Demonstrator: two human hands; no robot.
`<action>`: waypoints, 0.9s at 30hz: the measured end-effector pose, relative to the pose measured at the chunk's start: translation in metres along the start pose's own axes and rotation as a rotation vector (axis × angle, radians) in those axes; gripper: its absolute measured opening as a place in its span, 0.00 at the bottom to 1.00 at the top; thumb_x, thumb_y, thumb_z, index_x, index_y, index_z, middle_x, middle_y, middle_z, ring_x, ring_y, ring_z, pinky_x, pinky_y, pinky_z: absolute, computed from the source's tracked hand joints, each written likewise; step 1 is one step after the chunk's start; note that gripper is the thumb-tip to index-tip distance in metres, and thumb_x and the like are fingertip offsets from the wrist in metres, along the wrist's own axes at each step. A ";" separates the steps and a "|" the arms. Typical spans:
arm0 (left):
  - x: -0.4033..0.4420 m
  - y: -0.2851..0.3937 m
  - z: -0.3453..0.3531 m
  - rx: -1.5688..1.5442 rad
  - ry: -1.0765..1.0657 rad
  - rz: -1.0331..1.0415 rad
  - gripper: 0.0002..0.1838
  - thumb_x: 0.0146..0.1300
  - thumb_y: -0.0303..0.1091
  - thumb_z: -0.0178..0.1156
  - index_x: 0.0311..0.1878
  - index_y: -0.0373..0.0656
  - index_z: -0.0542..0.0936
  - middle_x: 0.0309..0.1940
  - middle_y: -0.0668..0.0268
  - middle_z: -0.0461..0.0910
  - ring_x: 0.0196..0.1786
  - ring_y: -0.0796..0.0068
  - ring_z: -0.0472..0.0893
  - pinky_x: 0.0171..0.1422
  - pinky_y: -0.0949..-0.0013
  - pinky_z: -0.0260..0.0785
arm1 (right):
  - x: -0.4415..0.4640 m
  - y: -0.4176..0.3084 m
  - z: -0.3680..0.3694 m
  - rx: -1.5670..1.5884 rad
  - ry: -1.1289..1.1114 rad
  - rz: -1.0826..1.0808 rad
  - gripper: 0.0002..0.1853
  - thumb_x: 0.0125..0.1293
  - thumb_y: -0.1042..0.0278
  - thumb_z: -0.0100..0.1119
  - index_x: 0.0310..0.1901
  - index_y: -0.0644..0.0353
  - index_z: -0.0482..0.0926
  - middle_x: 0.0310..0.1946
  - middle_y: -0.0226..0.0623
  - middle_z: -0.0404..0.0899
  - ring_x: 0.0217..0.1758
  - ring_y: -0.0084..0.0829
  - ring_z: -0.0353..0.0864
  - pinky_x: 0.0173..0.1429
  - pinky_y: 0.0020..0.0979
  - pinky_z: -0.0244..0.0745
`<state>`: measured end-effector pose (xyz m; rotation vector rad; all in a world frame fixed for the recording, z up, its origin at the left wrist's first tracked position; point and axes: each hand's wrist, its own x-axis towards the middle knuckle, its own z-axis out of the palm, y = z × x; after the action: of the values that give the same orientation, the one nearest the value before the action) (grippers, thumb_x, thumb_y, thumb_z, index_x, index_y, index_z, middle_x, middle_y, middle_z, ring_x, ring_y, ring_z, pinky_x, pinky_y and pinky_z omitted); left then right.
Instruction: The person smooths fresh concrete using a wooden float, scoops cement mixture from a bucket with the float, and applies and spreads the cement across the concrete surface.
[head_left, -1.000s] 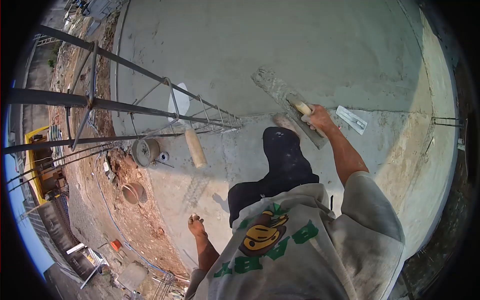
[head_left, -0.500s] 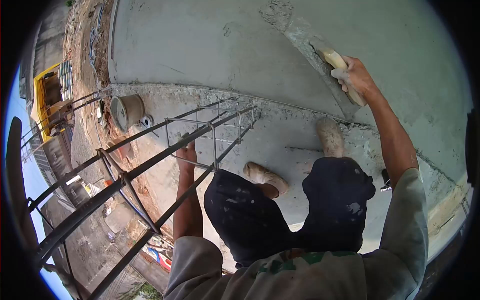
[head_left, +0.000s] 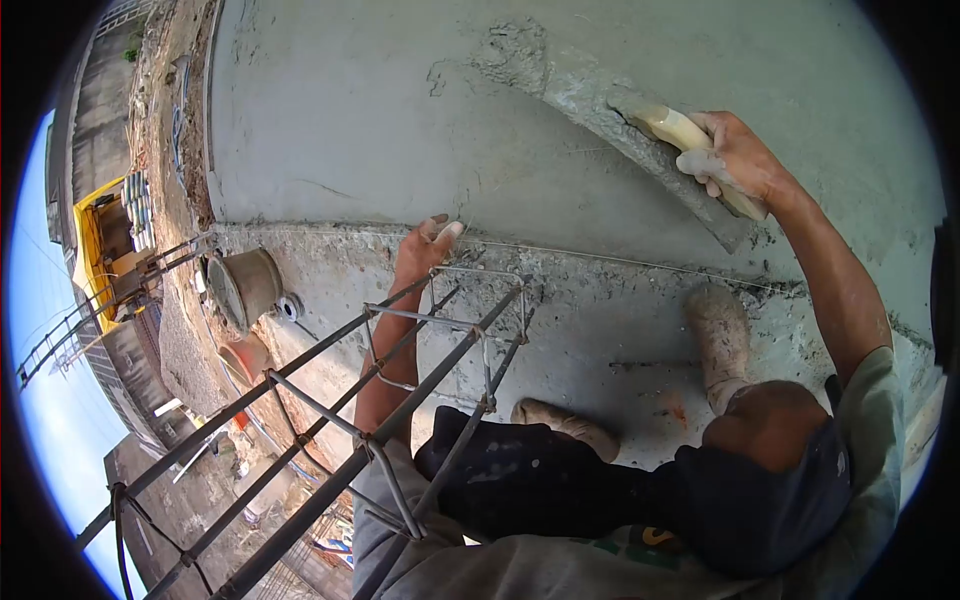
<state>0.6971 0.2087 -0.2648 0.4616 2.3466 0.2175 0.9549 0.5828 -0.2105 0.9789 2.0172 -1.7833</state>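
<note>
My right hand (head_left: 735, 160) is wrapped around the pale handle of a long plastering trowel (head_left: 670, 160). The trowel's blade lies against the smooth grey wet cement (head_left: 380, 120), with a rough heap of mortar (head_left: 515, 55) by its far end. At the cement's near edge, my left hand (head_left: 430, 245) has its thumb and fingers pinched together beside a thin string (head_left: 620, 262). Whether the fingers hold the string or a bit of mortar cannot be made out. My left forearm passes behind a rebar cage (head_left: 440, 365).
The rebar cage slants from lower left toward the cement edge, close to my body. A bucket (head_left: 243, 285) and a roll of tape or line (head_left: 290, 306) stand left. An orange tub (head_left: 243, 358) is below them. A loose rod (head_left: 655, 365) lies near my boots (head_left: 718, 335).
My left hand has left the rebar cage and moved up to the cement edge, its fingers pinching. My right hand and trowel appear slightly lower and further right. My legs have shifted and the view has turned.
</note>
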 end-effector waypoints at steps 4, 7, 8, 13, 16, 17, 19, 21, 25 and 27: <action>0.025 -0.003 0.008 0.218 -0.170 0.236 0.24 0.58 0.53 0.61 0.46 0.42 0.82 0.37 0.53 0.82 0.38 0.59 0.82 0.46 0.63 0.73 | 0.003 0.000 0.005 -0.020 -0.010 0.038 0.19 0.52 0.65 0.59 0.45 0.67 0.77 0.19 0.30 0.71 0.17 0.19 0.70 0.23 0.23 0.69; 0.023 -0.011 0.017 0.208 -0.079 0.220 0.18 0.57 0.48 0.63 0.38 0.41 0.82 0.27 0.58 0.80 0.29 0.63 0.76 0.38 0.64 0.69 | 0.011 0.000 0.008 -0.031 -0.027 0.044 0.19 0.54 0.64 0.59 0.45 0.68 0.76 0.20 0.30 0.71 0.17 0.19 0.70 0.23 0.23 0.69; 0.023 -0.015 0.017 0.149 -0.052 0.221 0.17 0.58 0.46 0.63 0.36 0.41 0.81 0.25 0.60 0.79 0.27 0.66 0.75 0.35 0.65 0.67 | 0.016 -0.001 0.010 -0.038 -0.030 0.039 0.20 0.54 0.63 0.59 0.45 0.68 0.76 0.20 0.30 0.72 0.18 0.19 0.70 0.23 0.23 0.69; -0.028 -0.032 -0.022 -0.631 -0.071 0.068 0.15 0.65 0.39 0.58 0.23 0.44 0.74 0.19 0.71 0.73 0.22 0.81 0.69 0.27 0.76 0.60 | 0.041 -0.010 0.026 -0.108 0.035 -0.126 0.21 0.60 0.59 0.62 0.47 0.68 0.74 0.23 0.34 0.74 0.22 0.24 0.75 0.28 0.28 0.72; -0.087 -0.073 -0.036 -0.687 0.049 -0.011 0.14 0.67 0.38 0.55 0.26 0.44 0.72 0.18 0.71 0.72 0.21 0.83 0.69 0.27 0.75 0.62 | 0.063 -0.017 0.035 -0.270 0.072 -0.305 0.22 0.62 0.57 0.61 0.47 0.68 0.73 0.27 0.41 0.76 0.25 0.32 0.78 0.33 0.33 0.74; -0.110 -0.094 -0.035 -0.710 0.067 -0.046 0.13 0.66 0.38 0.55 0.27 0.43 0.73 0.19 0.70 0.73 0.21 0.81 0.71 0.27 0.74 0.64 | 0.070 -0.021 0.038 -0.334 0.075 -0.368 0.22 0.62 0.57 0.61 0.47 0.68 0.72 0.28 0.44 0.77 0.27 0.35 0.79 0.35 0.35 0.75; -0.162 -0.134 -0.024 -0.734 0.132 -0.134 0.13 0.66 0.39 0.56 0.29 0.41 0.76 0.19 0.68 0.75 0.22 0.79 0.74 0.28 0.74 0.67 | 0.079 -0.032 0.047 -0.509 0.125 -0.406 0.19 0.61 0.62 0.60 0.47 0.69 0.71 0.32 0.49 0.77 0.30 0.42 0.81 0.37 0.37 0.76; -0.210 -0.164 0.002 -0.667 0.267 -0.282 0.12 0.66 0.38 0.54 0.33 0.39 0.77 0.21 0.66 0.76 0.24 0.77 0.77 0.29 0.74 0.70 | 0.095 -0.034 0.062 -0.699 0.188 -0.467 0.18 0.60 0.67 0.58 0.47 0.69 0.69 0.34 0.52 0.77 0.34 0.47 0.82 0.40 0.40 0.77; -0.278 -0.238 0.072 -0.844 0.218 -0.613 0.14 0.64 0.39 0.58 0.41 0.35 0.75 0.27 0.60 0.80 0.28 0.70 0.81 0.32 0.68 0.74 | 0.118 -0.025 0.081 -0.919 0.273 -0.554 0.16 0.54 0.75 0.56 0.45 0.69 0.68 0.35 0.55 0.77 0.38 0.51 0.82 0.43 0.43 0.77; -0.294 -0.267 0.097 -1.362 0.086 -0.629 0.16 0.62 0.39 0.59 0.46 0.36 0.74 0.31 0.58 0.80 0.31 0.69 0.81 0.36 0.65 0.75 | 0.115 -0.019 0.083 -0.903 0.286 -0.519 0.16 0.54 0.75 0.56 0.44 0.70 0.68 0.34 0.55 0.78 0.39 0.51 0.82 0.43 0.43 0.77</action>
<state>0.8911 -0.1490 -0.2262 -0.9171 1.7471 1.3613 0.8390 0.5380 -0.2828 0.4424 3.0019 -0.6742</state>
